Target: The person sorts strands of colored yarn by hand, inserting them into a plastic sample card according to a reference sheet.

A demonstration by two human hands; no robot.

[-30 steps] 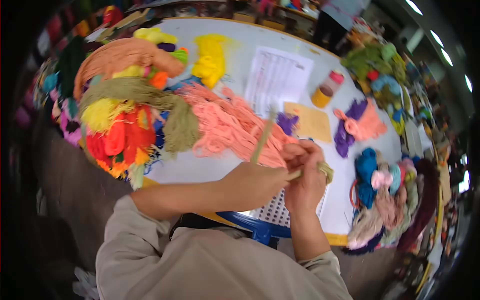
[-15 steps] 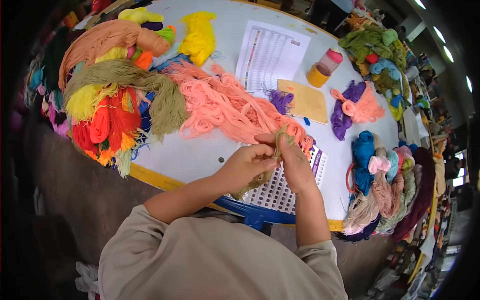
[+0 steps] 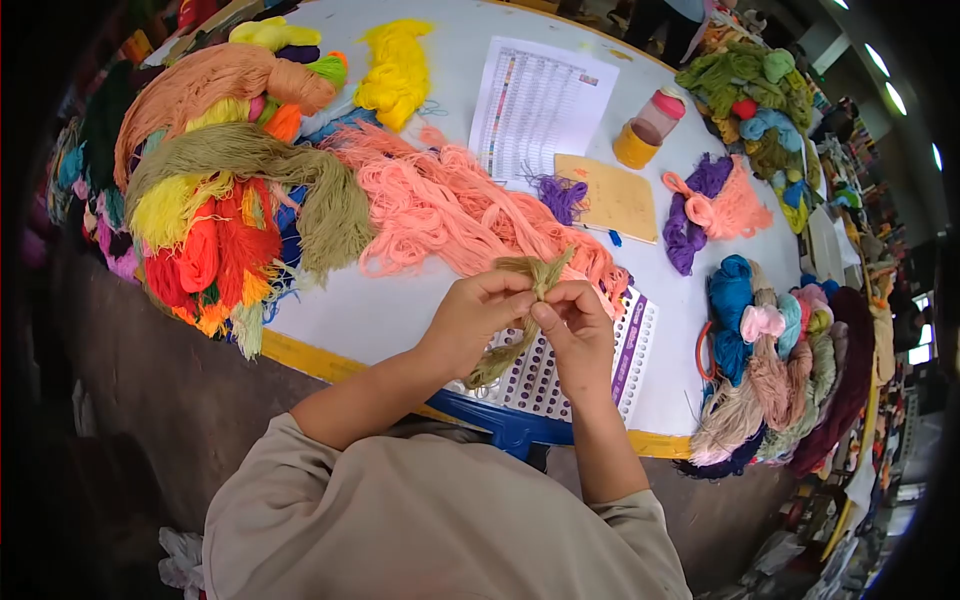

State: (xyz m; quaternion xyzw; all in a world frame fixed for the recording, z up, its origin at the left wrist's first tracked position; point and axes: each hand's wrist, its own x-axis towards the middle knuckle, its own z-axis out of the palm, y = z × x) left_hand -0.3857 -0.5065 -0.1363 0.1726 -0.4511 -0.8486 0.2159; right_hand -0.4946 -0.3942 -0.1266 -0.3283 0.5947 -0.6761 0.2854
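Both my hands pinch a small skein of olive-green thread (image 3: 508, 358) above the table's near edge. My left hand (image 3: 478, 318) grips it from the left, fingers bent around the strands. From the right, my right hand (image 3: 576, 335) presses thumb and fingertips together on the bunched part. A looped end hangs below my left hand, and strands stick out above the fingertips. Beneath is a white card with rows of dark round holes (image 3: 545, 385) and a purple strip. A long heap of salmon-pink thread (image 3: 440, 205) lies just beyond my hands.
Piled colourful skeins (image 3: 215, 230) cover the table's left side. More skeins (image 3: 765, 350) lie at the right edge. A printed sheet (image 3: 540, 105), a tan pad (image 3: 608, 198), a pink-lidded jar (image 3: 650, 130) and purple thread (image 3: 685, 235) lie farther back. A person stands at the far edge.
My hands have turned and spread slightly, my right hand lower and my left a little higher. The olive thread now shows more loosely spread strands above the fingers.
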